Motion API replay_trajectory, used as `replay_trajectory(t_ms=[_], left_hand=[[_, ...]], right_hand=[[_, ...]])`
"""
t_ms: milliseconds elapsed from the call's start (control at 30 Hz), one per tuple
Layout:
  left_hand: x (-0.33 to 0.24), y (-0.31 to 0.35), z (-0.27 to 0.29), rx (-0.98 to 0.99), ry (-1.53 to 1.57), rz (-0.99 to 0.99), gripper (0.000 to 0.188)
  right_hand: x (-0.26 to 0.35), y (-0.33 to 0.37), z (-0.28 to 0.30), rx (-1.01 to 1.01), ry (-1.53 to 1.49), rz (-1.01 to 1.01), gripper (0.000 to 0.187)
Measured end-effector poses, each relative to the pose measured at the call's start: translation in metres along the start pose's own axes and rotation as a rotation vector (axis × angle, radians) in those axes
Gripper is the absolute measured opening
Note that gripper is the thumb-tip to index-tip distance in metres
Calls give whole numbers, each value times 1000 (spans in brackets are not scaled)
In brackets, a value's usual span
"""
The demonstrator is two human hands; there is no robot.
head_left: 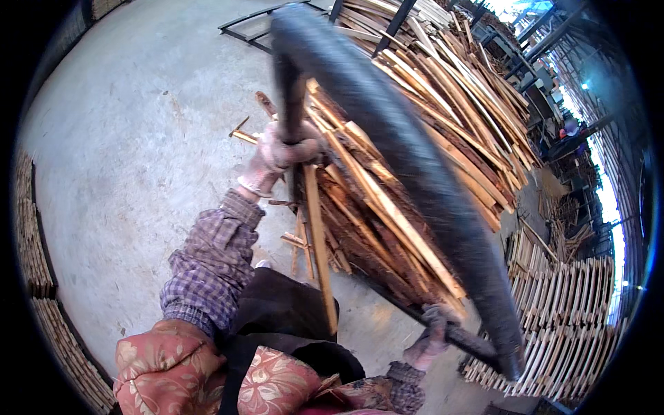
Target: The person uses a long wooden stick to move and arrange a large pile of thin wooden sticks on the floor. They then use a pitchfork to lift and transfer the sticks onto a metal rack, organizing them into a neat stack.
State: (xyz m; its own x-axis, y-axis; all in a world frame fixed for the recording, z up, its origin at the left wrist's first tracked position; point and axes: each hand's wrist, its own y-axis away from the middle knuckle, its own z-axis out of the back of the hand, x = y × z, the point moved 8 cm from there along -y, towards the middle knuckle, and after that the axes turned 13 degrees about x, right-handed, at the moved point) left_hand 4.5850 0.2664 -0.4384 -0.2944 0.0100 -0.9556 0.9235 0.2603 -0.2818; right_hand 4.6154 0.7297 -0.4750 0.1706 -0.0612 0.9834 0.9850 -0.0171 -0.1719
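Note:
A black metal frame (408, 145), smeared by motion, slants across the middle of the view from upper left to lower right. My left hand (277, 160), in a pale dirty glove, is closed round its bar at the left side. Lower right, my gloved right hand (430, 340) grips the near bar close to the corner. Rough wooden strips (387, 214), some with bark, show in a bundle through the frame; whether it carries them or they lie behind, I cannot tell. One loose strip (319, 256) hangs down beside my left hand, over my dark apron.
Beyond the frame lies a large heap of long wooden strips (449, 97). Stacked strips (553, 332) stand at the right, more stacks (52, 325) at the left edge. Another black metal frame (242, 29) lies on the concrete floor (138, 138). Small offcuts (297, 242) lie near my foot.

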Motion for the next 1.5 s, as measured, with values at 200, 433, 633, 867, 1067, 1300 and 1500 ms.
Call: replay_trajectory(t_ms=[200,433,633,867,1067,1300,1500], left_hand=[[28,-9,-9,206,-235,1,21],[41,-40,-11,408,-195,14,16],[-17,-9,56,100,-331,-318,14],[-67,34,109,-60,-464,-500,20],[-73,39,113,369,-209,-230,16],[-90,46,106,240,-210,-300,20],[-59,28,103,305,-214,-92,24]], right_hand=[[-12,3,16,-195,-41,60,36],[8,8,-14,-180,547,230,44],[42,36,-60,-247,213,166,36],[49,85,-47,-329,2,105,30],[61,135,-43,-414,180,91,28],[66,130,-64,-278,143,145,40],[63,104,-72,-294,70,61,31]])
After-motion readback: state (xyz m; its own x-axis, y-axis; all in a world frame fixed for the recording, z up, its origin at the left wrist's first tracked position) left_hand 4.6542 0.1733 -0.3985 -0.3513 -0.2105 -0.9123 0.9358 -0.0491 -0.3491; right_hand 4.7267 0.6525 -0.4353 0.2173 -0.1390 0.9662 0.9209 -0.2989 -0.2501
